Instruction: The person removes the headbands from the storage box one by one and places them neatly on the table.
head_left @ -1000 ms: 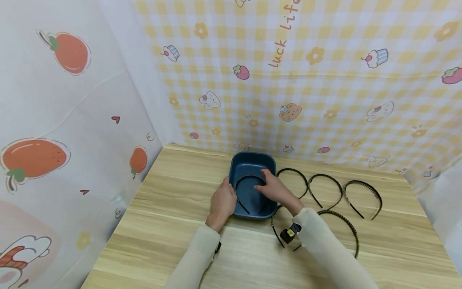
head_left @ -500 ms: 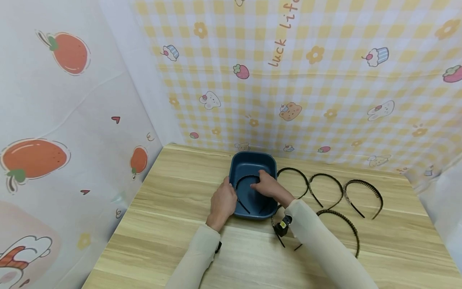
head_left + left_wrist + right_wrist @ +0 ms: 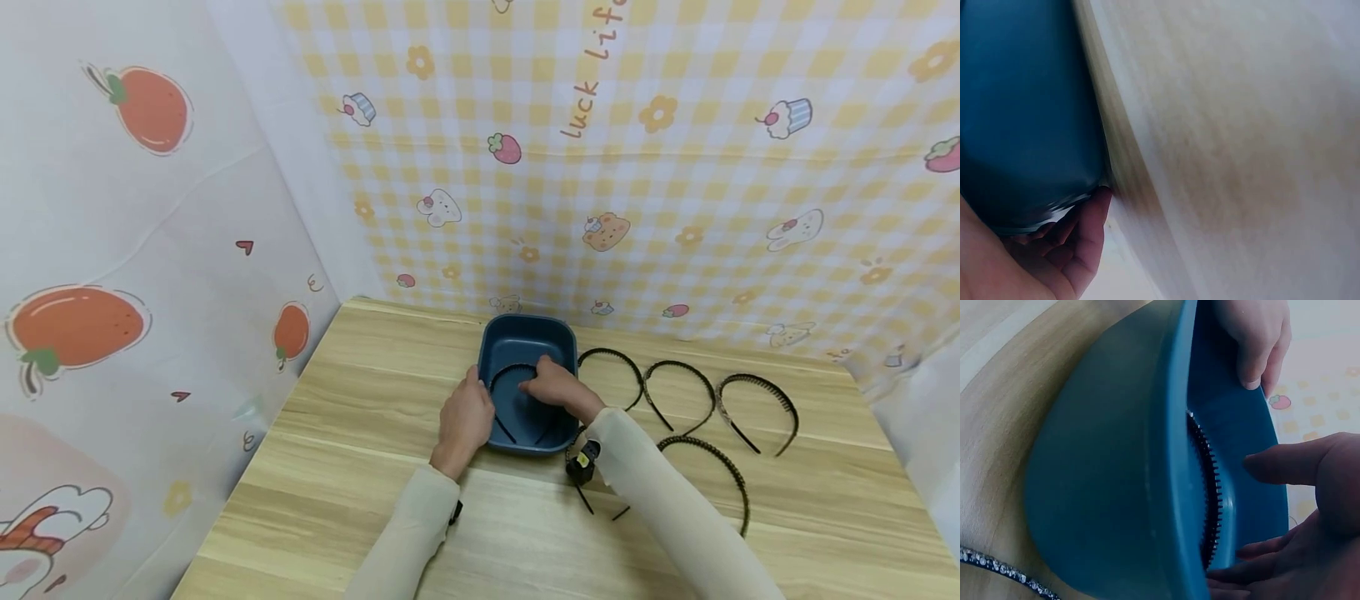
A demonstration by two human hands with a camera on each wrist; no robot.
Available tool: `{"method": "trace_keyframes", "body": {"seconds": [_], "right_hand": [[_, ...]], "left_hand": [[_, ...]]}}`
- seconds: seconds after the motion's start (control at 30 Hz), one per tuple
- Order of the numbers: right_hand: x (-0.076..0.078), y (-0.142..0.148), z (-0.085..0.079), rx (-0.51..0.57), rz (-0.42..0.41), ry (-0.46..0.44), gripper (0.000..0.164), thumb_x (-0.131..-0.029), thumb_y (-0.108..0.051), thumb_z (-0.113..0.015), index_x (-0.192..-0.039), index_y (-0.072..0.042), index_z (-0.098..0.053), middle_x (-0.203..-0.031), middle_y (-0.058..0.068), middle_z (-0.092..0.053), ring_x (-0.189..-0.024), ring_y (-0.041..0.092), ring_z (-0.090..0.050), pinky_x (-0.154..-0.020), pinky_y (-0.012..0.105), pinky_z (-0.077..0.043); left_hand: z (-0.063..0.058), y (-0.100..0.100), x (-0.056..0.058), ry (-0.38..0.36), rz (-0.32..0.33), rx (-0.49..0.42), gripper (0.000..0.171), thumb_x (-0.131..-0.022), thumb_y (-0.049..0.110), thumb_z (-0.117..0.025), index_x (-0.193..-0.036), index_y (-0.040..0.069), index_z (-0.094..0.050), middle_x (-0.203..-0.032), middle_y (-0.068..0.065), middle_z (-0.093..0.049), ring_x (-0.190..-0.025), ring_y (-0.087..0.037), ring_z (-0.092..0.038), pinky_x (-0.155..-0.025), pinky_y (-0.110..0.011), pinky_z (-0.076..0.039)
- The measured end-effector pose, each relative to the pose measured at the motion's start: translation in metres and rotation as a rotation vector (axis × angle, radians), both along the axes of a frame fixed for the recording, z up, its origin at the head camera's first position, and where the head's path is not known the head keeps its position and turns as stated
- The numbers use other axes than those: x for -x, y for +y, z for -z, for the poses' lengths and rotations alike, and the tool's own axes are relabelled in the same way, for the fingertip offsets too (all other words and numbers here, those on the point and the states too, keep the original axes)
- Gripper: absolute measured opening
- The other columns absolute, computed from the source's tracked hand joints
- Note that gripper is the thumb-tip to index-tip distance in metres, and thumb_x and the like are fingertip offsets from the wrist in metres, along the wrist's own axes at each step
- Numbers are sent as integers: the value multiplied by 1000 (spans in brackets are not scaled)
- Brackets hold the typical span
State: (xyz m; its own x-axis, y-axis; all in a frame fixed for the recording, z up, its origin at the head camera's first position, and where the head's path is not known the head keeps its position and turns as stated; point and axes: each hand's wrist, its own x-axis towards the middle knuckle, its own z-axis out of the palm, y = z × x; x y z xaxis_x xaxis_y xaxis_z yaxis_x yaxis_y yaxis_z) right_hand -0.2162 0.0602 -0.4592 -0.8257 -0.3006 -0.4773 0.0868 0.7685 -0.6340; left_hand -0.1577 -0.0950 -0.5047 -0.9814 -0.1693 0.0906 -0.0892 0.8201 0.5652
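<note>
A blue rectangular bin (image 3: 528, 323) stands on the table. Inside it lies a dark toothed headband (image 3: 1215, 481), its arch toward the bin's far end. My left hand (image 3: 465, 415) grips the bin's left wall; the right wrist view has its thumb inside the rim and fingers outside. Over the bin's right side reaches my right hand (image 3: 561, 387), thumb and fingers spread apart in the right wrist view. Its lower fingers (image 3: 1250, 570) are right at one part of the headband, which is partly hidden by the bin's wall and this hand.
More dark headbands lie to the right of the bin: a back row with one headband (image 3: 681, 364) in its middle, and a front headband (image 3: 738, 483) partly under the right sleeve (image 3: 667, 500). A yellow checked cloth (image 3: 525, 208) hangs behind the table (image 3: 367, 400).
My right hand has moved slightly left and farther into the bin, toward the headband's arch. My left hand stays on the bin's left side.
</note>
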Motion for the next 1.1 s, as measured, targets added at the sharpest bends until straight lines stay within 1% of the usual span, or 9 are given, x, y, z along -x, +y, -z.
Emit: {"method": "trace_keyframes", "body": {"seconds": [0.13,0.27,0.37,0.47,0.6,0.7,0.83,0.9,1.1], "right_hand": [[0,0,1,-16,-10,18,68,-90,-27,-53,-140,5,-19,-141,22,-27,-122,33,-38,-95,45,-35],[1,-2,2,-37,-23,30,57,-89,-25,-54,-133,5,-34,-129,19,-43,-104,28,-49,-84,41,-41],[1,-2,2,-48,-32,46,51,-89,-25,-54,-129,5,-41,-121,17,-48,-94,24,-51,-78,38,-42],[2,-1,2,-48,-26,68,38,-88,-23,-55,-116,3,-51,-106,15,-54,-83,23,-52,-70,35,-42],[4,1,2,-38,-12,122,19,-87,-18,-56,-96,-1,-59,-84,11,-54,-68,21,-50,-59,31,-39],[5,3,0,-42,-13,173,20,-86,-15,-57,-101,-2,-63,-92,10,-59,-72,19,-54,-61,31,-44],[4,4,-4,-55,-24,212,30,-86,-15,-58,-113,-4,-61,-114,13,-58,-92,23,-58,-76,38,-48],[4,5,-5,-58,-36,225,31,-86,-15,-59,-114,-4,-60,-116,14,-58,-98,25,-57,-80,40,-47],[3,8,-11,-68,-74,262,29,-82,-11,-63,-111,-7,-62,-105,12,-62,-91,25,-59,-73,36,-49]], "left_hand": [[0,0,0,12,3,-4,35,-97,19,-36,-127,6,-45,-97,-10,-62,-68,-26,-61,-49,-36,-44],[1,0,0,8,0,1,35,-97,19,-35,-128,7,-44,-97,-10,-62,-69,-27,-61,-49,-36,-44],[2,0,0,6,-3,6,35,-97,20,-34,-128,7,-44,-96,-9,-62,-70,-27,-61,-50,-37,-44],[2,0,0,7,0,4,35,-97,20,-35,-128,7,-44,-97,-9,-62,-69,-27,-61,-50,-37,-44],[2,0,0,10,4,1,35,-97,19,-35,-128,7,-44,-97,-9,-63,-66,-27,-61,-47,-36,-43],[2,0,0,12,7,6,35,-97,18,-35,-128,7,-44,-95,-10,-63,-64,-26,-60,-45,-34,-41],[2,0,0,14,11,9,35,-97,18,-35,-129,6,-44,-96,-10,-63,-62,-25,-60,-43,-32,-39],[1,0,0,18,11,9,35,-97,18,-35,-129,6,-44,-96,-10,-63,-62,-26,-60,-43,-32,-39],[1,1,-1,18,7,11,35,-97,18,-35,-128,6,-44,-94,-10,-63,-62,-26,-60,-43,-33,-39]]}}
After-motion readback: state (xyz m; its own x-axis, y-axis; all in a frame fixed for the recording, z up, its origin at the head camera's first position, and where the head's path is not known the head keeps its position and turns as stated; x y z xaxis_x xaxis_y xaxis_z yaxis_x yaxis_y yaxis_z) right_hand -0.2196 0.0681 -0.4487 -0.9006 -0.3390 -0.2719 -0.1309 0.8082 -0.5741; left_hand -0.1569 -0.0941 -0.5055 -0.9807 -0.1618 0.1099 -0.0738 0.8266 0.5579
